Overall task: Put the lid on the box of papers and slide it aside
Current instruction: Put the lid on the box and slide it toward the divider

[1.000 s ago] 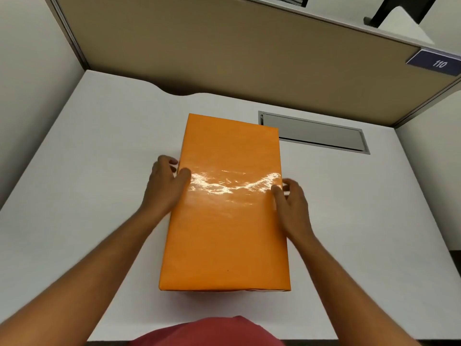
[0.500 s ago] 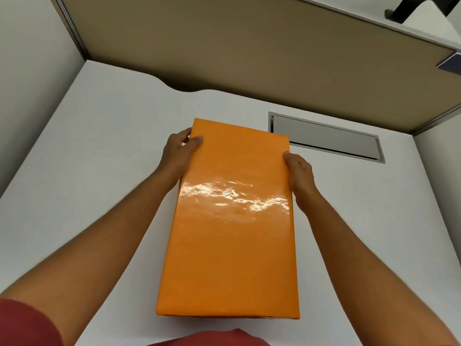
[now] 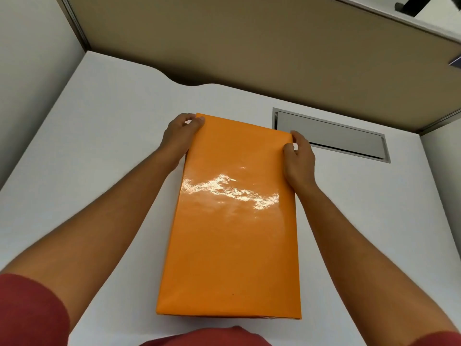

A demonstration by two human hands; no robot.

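At the centre of the frame, two bare hands grip the far corners of an orange lid (image 3: 232, 221).

Left hand (image 3: 180, 134) curls around the far left corner, its thumb lying on the glossy top and the other fingers bent down the side; right hand (image 3: 298, 158) clasps the far right corner the same way, thumb on top. That lid covers the box beneath it completely, so no papers show, and a streak of glare crosses its middle. It sits on a white desk (image 3: 99, 146), long side running away from the viewer. Just beyond the right hand, in the upper right, a grey cable hatch (image 3: 331, 136) is set into the desk. A tan partition (image 3: 249, 46) fills the top, and red sleeves (image 3: 30, 313) edge the bottom corners.
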